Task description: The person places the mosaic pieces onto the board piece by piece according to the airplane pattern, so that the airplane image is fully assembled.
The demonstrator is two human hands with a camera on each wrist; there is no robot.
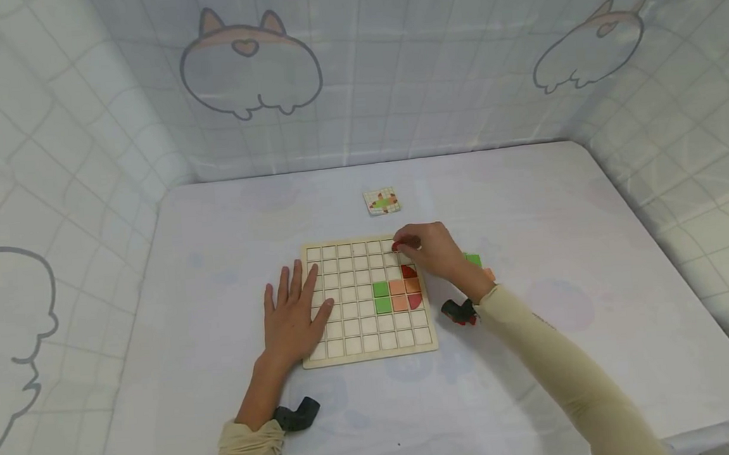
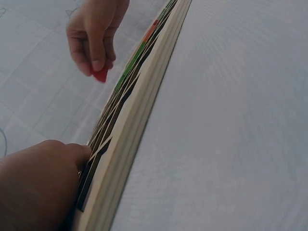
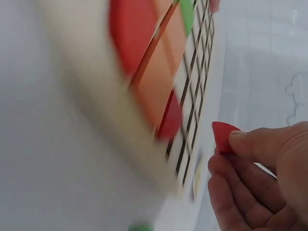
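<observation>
A wooden grid board lies on the table. Several tiles sit in its right-hand cells: green squares, orange squares and red quarter-circle pieces. My left hand rests with fingers spread on the board's left edge. My right hand pinches a red quarter-circle tile between thumb and fingers, over the upper right corner of the board. In the left wrist view, that tile points down from the fingertips above the board.
A small pattern card lies behind the board. Partly hidden by the right forearm, loose green tiles and orange tiles lie right of the board, with red tiles nearer. Curtains with cartoon animal drawings surround the table.
</observation>
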